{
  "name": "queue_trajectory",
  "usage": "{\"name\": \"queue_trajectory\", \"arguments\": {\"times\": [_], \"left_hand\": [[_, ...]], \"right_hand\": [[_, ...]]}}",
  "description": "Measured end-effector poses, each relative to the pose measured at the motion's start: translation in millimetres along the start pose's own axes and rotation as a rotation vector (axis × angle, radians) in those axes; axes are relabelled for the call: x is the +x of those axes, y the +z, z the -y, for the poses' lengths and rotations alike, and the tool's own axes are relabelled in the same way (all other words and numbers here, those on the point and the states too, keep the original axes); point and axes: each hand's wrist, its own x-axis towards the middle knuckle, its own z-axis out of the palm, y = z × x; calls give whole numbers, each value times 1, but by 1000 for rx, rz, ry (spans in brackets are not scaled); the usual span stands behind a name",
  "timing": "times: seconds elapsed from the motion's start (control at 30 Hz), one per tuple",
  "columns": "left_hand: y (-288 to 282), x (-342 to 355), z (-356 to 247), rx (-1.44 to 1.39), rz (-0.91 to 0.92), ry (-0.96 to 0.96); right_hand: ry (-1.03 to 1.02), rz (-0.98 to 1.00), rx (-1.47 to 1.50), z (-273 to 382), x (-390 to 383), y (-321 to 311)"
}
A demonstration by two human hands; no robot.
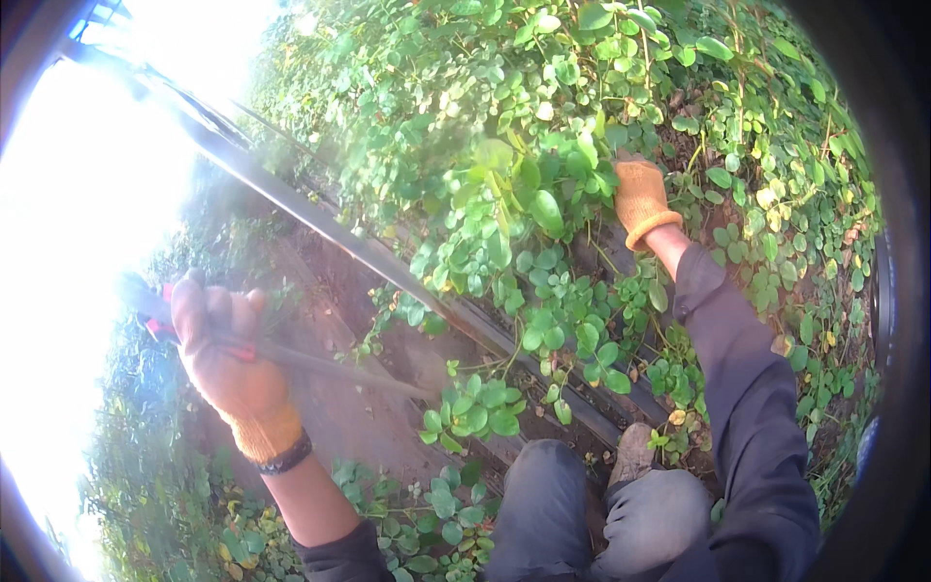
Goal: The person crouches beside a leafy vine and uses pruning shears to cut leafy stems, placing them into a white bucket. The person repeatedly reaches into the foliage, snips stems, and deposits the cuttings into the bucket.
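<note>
My left hand, in an orange knit glove, is closed around the black and red handle of a tool with a long narrow blade. The blade slants down to the right, toward low leaves; glare and blur hide its edge and exact kind. My right hand, also gloved in orange, reaches into a leafy green bush ahead on the right. Leaves cover its fingertips, so whether it grips a stem cannot be made out.
A long straight metal bar runs diagonally between my hands, from the upper left into the leaves. Dark strips lie on the soil near my shoe. My bent knees are at the bottom. Strong glare whitens the left.
</note>
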Motion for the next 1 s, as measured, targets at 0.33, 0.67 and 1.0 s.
{"name": "queue_trajectory", "arguments": {"times": [0.33, 0.67, 1.0], "left_hand": [[-6, 3, 2, -319, 18, -89], [5, 1, 7, -74, -91, -4], [10, -2, 3, 14, -201, 15]], "right_hand": [[180, 206, 21, -20, 102, 42], [-412, -157, -343, -79, 133, 127], [-565, 328, 358, 28, -134, 43]]}}
